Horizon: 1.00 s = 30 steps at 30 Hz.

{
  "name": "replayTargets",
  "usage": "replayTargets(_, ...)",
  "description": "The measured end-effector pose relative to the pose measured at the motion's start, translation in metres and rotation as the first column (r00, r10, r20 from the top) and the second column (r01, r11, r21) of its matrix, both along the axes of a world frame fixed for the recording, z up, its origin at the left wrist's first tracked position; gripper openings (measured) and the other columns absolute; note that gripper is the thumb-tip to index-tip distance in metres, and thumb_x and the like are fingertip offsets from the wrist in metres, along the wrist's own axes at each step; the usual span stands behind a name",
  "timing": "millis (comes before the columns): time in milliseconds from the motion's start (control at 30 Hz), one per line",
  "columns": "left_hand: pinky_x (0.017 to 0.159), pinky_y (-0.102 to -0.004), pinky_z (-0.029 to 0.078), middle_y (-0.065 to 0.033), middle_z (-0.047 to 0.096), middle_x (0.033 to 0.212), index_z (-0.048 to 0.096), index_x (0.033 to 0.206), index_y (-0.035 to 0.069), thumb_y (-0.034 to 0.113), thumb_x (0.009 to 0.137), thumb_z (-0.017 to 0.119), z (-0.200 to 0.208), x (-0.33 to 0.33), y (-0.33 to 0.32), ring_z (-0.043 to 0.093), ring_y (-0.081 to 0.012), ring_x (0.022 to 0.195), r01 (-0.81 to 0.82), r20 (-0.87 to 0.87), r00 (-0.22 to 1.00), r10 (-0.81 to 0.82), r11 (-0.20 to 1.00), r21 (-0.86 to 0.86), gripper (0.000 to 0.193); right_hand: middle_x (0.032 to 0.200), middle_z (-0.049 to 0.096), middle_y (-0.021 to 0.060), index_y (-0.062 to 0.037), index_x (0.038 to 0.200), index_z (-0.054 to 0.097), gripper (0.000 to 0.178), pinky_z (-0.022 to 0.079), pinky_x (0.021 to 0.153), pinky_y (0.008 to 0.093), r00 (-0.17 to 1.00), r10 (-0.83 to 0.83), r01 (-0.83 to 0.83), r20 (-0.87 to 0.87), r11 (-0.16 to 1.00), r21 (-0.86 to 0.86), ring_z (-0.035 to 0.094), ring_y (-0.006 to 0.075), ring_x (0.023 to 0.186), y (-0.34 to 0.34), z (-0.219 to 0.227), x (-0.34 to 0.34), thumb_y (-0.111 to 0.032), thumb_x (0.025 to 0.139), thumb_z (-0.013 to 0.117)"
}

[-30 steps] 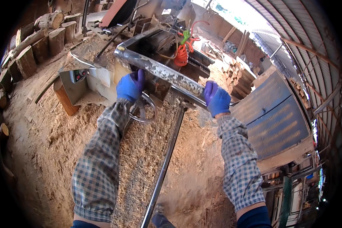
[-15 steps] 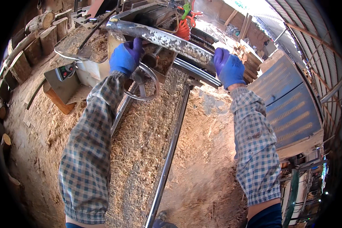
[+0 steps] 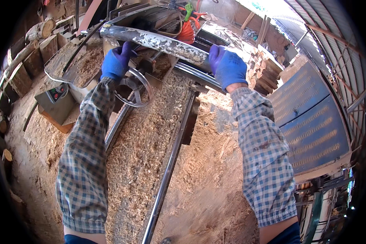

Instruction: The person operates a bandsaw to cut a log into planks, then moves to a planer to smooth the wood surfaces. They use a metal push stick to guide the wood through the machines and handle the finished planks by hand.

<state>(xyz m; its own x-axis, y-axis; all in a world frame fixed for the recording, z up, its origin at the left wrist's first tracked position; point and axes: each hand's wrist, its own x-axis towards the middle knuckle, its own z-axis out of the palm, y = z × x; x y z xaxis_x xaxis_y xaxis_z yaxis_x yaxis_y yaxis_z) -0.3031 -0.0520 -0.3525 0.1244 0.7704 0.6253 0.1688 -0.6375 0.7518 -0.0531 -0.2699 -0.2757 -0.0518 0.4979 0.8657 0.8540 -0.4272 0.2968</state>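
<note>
Push-bar [image 3: 162, 42], a worn, paint-flaked metal tube across the head of the sawdust-covered track [image 3: 166, 179], sits clasped by both gloved hands, left hand [image 3: 114, 61] and right hand [image 3: 228, 67] with fingers curled shut around it, so the step looks like pushing the carriage along, calling for steady, even pressure.

one control panel [image 3: 57, 92] is visible at the left, on the sloped top face of a grey box [image 3: 53, 107] that stands on the sawdust floor. the panel is small and rectangular, dark, with a red spot and a green spot on it. its markings are too small to make out. it lies below and left of the round handwheel [image 3: 133, 87]. no packages, signs or other screens are discernible.
</note>
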Motion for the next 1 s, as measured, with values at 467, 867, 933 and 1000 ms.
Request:
replayTargets(467,0.064,-0.0354,0.051,-0.0105,0.069,0.067,0.081,0.089,0.008,0.056,0.099,0.048,0.001,0.017,0.028,0.063,-0.0203,0.057,0.01,0.088,0.996,-0.016,0.998,0.066,0.059,0.085,0.073,0.0155,-0.0095,0.091,0.068,0.033,0.057,0.069,0.0482,0.998,0.061,-0.061,-0.01,0.998,-0.003,0.072,0.0358,0.077,0.026,0.002,0.026,-0.03,0.101,0.044)
replayTargets(867,0.076,-0.0368,0.053,-0.0139,0.073,0.075,0.081,0.091,0.012,0.06,0.099,0.042,0.012,0.034,0.04,0.071,-0.0256,0.07,0.017,0.03,0.999,-0.017,1.0,-0.011,0.063,0.103,0.072,0.0258,-0.0018,0.102,0.076,0.069,0.051,0.095,0.0501,0.909,-0.117,0.04,-0.4,0.98,-0.196,0.069,0.0431,0.103,0.034,0.029,0.029,-0.05,0.105,0.027)
replayTargets(933,0.078,-0.0366,0.053,-0.0124,0.073,0.074,0.081,0.09,0.011,0.061,0.099,0.042,0.016,0.039,0.04,0.07,-0.0247,0.069,0.003,0.041,0.999,-0.005,0.999,0.043,0.064,0.105,0.071,0.0275,-0.001,0.103,0.075,0.072,0.051,0.097,0.0501,0.892,-0.147,0.056,-0.428,0.974,-0.219,0.068,0.0445,0.105,0.031,0.034,0.03,-0.052,0.105,0.024)
replayTargets(1000,0.078,-0.0357,0.053,-0.0113,0.072,0.072,0.08,0.09,0.011,0.06,0.099,0.042,0.01,0.038,0.032,0.07,-0.0237,0.068,0.027,0.031,0.999,-0.027,0.999,-0.019,0.064,0.105,0.071,0.0276,-0.0012,0.105,0.075,0.072,0.051,0.097,0.0502,0.875,-0.154,0.065,-0.46,0.977,-0.202,0.068,0.0447,0.106,0.028,0.025,0.021,-0.052,0.105,0.023)
